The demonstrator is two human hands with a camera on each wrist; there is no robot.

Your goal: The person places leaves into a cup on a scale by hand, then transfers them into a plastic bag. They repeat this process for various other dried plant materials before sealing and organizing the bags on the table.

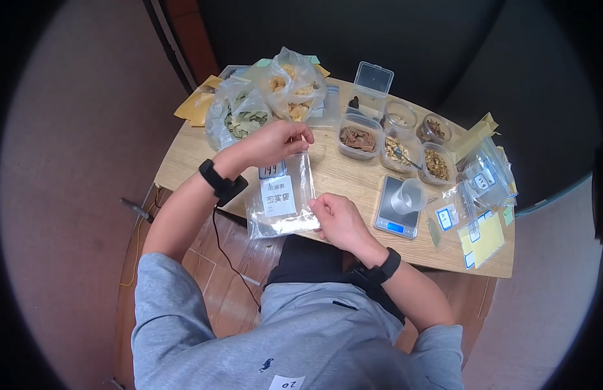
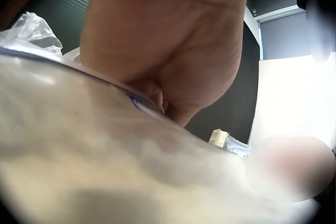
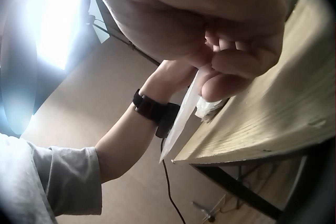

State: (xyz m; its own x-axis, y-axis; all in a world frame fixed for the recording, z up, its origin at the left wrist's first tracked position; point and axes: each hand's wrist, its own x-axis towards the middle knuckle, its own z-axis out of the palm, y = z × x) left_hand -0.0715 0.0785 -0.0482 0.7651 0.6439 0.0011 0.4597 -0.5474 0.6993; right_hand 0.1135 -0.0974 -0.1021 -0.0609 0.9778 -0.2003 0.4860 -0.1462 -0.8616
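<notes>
A clear zip bag [image 1: 302, 185] with a printed white label and a blue-bordered sticker hangs at the table's front edge. My left hand [image 1: 279, 142] is at its top edge, fingers bent inward; in the left wrist view the bag's blue zip strip [image 2: 134, 102] runs up to the fingertips. With my right hand [image 1: 341, 222] I pinch the bag's right side between thumb and fingers. From the right wrist view the bag [image 3: 181, 116] appears edge-on, thin and flat, below the right fingers [image 3: 223, 86].
Bags of dried leaves [image 1: 246, 122] and pale yellow pieces [image 1: 295, 97] stand at the back left. Plastic tubs, one with brown bark strips [image 1: 358, 139], line the back right. A digital scale [image 1: 397, 218] bears a clear cup [image 1: 412, 196]. Labelled zip bags [image 1: 481, 180] lie at the right.
</notes>
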